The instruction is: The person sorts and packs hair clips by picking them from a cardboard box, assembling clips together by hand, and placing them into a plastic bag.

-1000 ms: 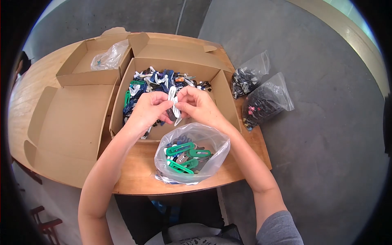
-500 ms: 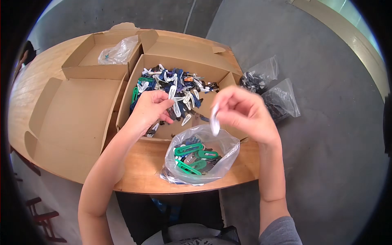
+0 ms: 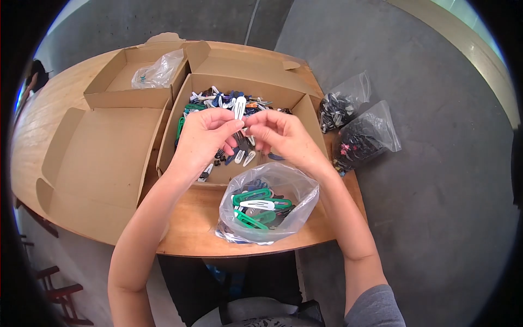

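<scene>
My left hand [image 3: 208, 133] pinches a white snap hair clip [image 3: 239, 107] upright between thumb and fingertips, over the box of clips. Right beside it is my right hand [image 3: 289, 139], its fingers curled and closed near the clip's lower end; what they grip, if anything, is hidden. Beneath both hands, the cardboard box [image 3: 310, 117] holds a heap of white, blue, black and green hair clips [image 3: 218, 100]. Closer to me stands an open clear plastic bag [image 3: 297, 191] with clips inside. A white hair clip [image 3: 257, 205] lies there on top of green hair clips [image 3: 251, 197].
Two clear bags, one of dark clips [image 3: 338, 109] and one of dark and pink pieces [image 3: 365, 139], stand at the table's right edge. An open cardboard lid [image 3: 103, 158] lies left. Behind it, a smaller box [image 3: 114, 98] holds a crumpled plastic bag [image 3: 160, 70].
The white hair clip from my right hand now lies in the plastic bag. My right hand has moved up and left to my left hand, which has stayed over the box.
</scene>
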`<act>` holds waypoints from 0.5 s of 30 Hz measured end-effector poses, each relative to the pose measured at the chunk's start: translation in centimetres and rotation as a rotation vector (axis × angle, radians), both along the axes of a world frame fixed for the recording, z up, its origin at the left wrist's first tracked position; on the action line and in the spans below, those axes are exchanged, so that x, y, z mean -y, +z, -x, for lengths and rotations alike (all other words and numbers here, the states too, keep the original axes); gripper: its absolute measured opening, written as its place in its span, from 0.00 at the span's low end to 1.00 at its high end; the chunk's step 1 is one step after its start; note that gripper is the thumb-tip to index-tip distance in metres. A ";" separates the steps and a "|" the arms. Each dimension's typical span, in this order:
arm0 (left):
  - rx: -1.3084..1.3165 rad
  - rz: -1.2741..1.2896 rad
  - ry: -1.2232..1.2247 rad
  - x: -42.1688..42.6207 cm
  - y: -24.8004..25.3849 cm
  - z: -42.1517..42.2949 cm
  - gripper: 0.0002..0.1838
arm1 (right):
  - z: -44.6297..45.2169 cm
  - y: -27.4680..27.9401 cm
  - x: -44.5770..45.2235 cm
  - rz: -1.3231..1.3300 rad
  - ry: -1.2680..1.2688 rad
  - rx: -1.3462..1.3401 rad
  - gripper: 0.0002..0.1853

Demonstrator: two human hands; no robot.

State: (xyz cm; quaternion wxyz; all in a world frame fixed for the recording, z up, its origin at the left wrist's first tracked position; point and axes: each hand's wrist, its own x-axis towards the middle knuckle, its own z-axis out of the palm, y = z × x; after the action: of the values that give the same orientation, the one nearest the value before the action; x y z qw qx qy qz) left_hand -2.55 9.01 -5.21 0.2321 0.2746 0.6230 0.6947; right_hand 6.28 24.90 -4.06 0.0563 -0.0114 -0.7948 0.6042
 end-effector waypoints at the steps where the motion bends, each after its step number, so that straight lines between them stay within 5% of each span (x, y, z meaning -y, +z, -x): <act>1: -0.032 0.001 -0.020 -0.1 0.1 -0.2 0.09 | 0.0 0.0 -0.1 -0.003 -0.057 -0.073 0.10; 8: -0.303 0.107 0.000 -0.5 1.7 -1.2 0.08 | -0.3 0.2 0.1 0.034 -0.136 -0.173 0.10; 15: -0.240 0.072 -0.086 0.1 3.1 -2.4 0.06 | -2.0 1.4 0.0 0.165 -0.178 -0.193 0.07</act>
State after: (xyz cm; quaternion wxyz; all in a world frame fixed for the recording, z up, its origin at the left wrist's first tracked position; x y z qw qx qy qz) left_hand -0.14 8.94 -2.09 0.1952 0.3738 0.6586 0.6232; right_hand 8.33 24.90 -2.67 0.1845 -0.0280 -0.7291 0.6585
